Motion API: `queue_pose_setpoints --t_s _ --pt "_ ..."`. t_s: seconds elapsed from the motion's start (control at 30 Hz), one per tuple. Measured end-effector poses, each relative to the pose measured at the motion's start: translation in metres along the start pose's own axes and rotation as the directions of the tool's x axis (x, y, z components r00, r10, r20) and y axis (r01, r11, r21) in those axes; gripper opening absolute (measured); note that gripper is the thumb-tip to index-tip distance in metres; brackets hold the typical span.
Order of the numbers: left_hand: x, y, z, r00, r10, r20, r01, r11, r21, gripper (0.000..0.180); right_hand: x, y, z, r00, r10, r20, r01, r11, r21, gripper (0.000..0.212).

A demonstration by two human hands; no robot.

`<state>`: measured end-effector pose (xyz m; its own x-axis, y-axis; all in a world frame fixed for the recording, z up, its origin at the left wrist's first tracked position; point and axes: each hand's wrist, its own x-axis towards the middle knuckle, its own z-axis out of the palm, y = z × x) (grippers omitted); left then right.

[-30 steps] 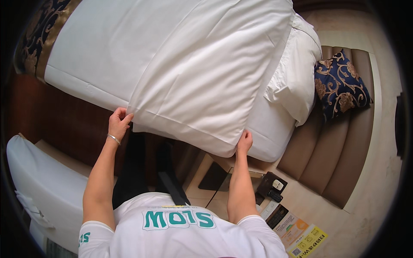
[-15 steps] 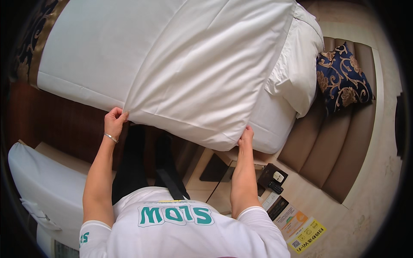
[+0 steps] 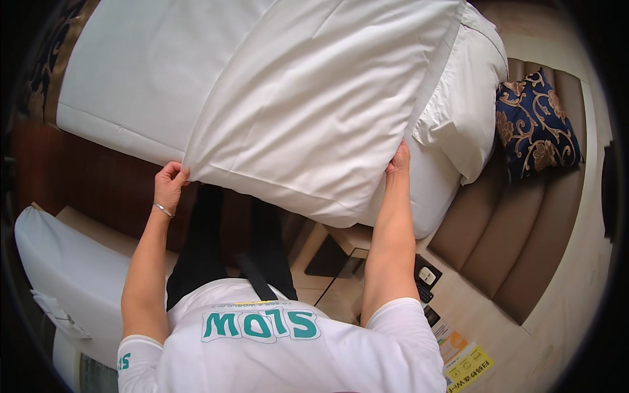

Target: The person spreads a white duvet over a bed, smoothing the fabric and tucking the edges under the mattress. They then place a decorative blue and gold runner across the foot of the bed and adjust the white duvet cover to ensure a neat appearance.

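Observation:
A white duvet (image 3: 308, 111) lies over the bed, with its head-end part folded back in a broad, creased flap. My left hand (image 3: 170, 183) pinches the near corner of this fold between thumb and fingers. At the flap's other edge, toward the pillow, my right hand (image 3: 398, 161) is closed on the duvet, its fingertips partly hidden by the cloth. The white pillow (image 3: 468, 98) rests just to the right of the fold. Below it shows the white side of the mattress (image 3: 426, 190).
A brown padded headboard (image 3: 498, 242) stands on the right, with a dark blue patterned cushion (image 3: 537, 124) against it. Near my right forearm is a bedside table (image 3: 327, 262) with a telephone (image 3: 427, 275). Another white-covered bed or seat (image 3: 78, 262) is at lower left.
My right hand has moved up and right along the fold's edge, farther onto the bed. My left hand keeps its pinch on the corner, shifting slightly left.

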<state>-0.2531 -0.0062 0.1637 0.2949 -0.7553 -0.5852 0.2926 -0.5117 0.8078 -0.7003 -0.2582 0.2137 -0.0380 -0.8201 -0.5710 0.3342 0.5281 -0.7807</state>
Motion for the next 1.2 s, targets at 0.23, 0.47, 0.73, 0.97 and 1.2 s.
queue_pose_setpoints --t_s 0.23,0.47,0.73,0.97,1.2 --pt "-0.004 -0.006 0.012 0.983 0.055 -0.175 -0.053 0.999 0.012 0.014 0.049 -0.022 0.001 0.998 0.014 0.055 -0.014 1.000 0.001 0.031" --pt "-0.011 -0.014 0.018 0.944 0.128 -0.306 -0.089 0.987 0.137 0.016 0.001 -0.089 0.003 0.781 -0.622 -0.066 0.489 0.673 -0.555 0.003" --pt "-0.016 0.008 0.038 0.969 0.014 -0.245 0.013 0.994 0.108 0.016 0.087 -0.086 -0.036 0.963 -0.063 -0.263 -0.105 0.810 -0.577 0.021" --pt "-0.026 -0.002 0.032 0.986 -0.039 -0.164 0.054 0.994 0.093 0.016 0.148 -0.135 0.046 0.962 -0.251 0.113 0.273 0.919 -0.285 0.015" --pt "-0.021 0.003 0.035 0.995 -0.042 -0.087 0.044 0.999 0.020 0.014 0.086 -0.073 -0.052 0.964 -0.116 -0.241 0.025 0.936 -0.351 0.021"
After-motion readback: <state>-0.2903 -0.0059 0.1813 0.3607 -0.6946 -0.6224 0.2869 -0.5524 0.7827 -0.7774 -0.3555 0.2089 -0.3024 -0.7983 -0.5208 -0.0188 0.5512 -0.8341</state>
